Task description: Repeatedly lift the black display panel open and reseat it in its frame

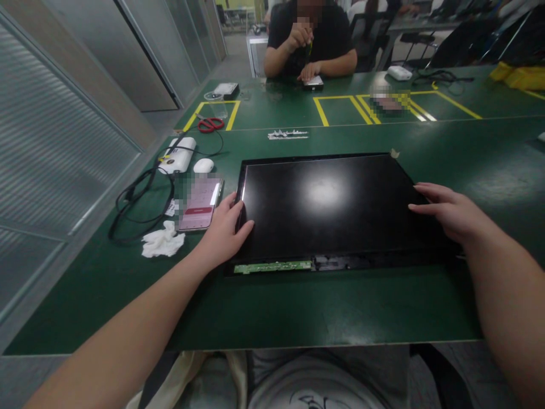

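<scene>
A black flat display panel [327,204] lies face up on the green table [298,307], with a thin green circuit strip [272,266] showing along its near edge. My left hand [223,230] grips the panel's left edge, thumb on the glass and fingers curled at the side. My right hand [447,210] rests on the panel's right edge with its fingers stretched out flat and together.
Left of the panel lie a phone [200,203], a crumpled white tissue [162,241], a white mouse [203,165], a white power strip [179,154] with black cable, and red scissors [210,124]. Across the table another person [310,40] sits with a small device.
</scene>
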`<state>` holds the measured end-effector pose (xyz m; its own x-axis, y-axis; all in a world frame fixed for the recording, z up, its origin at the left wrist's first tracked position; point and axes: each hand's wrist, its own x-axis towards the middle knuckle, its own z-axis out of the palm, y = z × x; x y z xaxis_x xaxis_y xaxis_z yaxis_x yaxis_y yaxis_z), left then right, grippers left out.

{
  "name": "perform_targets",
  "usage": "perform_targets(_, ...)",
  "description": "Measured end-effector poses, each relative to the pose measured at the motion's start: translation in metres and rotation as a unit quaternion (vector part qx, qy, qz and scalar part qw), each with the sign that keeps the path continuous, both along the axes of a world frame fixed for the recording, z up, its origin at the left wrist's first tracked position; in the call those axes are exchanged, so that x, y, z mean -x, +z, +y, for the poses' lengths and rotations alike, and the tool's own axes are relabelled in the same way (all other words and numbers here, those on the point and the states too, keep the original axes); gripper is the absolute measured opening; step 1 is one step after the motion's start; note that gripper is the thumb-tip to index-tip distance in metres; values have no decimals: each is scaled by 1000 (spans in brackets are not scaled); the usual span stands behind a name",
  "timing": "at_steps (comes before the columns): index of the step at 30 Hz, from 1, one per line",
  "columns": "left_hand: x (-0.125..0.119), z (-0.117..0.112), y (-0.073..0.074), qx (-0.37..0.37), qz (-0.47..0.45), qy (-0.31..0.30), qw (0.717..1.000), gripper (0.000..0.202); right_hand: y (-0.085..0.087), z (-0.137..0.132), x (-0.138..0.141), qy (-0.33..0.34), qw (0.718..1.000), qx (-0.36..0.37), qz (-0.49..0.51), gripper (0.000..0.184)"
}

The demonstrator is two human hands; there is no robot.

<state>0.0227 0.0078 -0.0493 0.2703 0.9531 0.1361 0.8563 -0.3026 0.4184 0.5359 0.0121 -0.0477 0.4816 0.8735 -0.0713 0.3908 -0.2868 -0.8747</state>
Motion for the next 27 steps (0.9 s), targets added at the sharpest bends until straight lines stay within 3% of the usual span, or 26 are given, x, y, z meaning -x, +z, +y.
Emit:
perform_targets(14,-2,-1,1,-5,13,1,1000,55,5,3,6,31,988,34,-146,43)
perform_targets(24,-1,-4,6,17,-3,0,1000,64,8,-5,12,4,1000,5,-6,49)
perform_targets(27,2,-7,8,29,-10,0,1000,70,12,-8,13,-3,1000,7,-3,53)
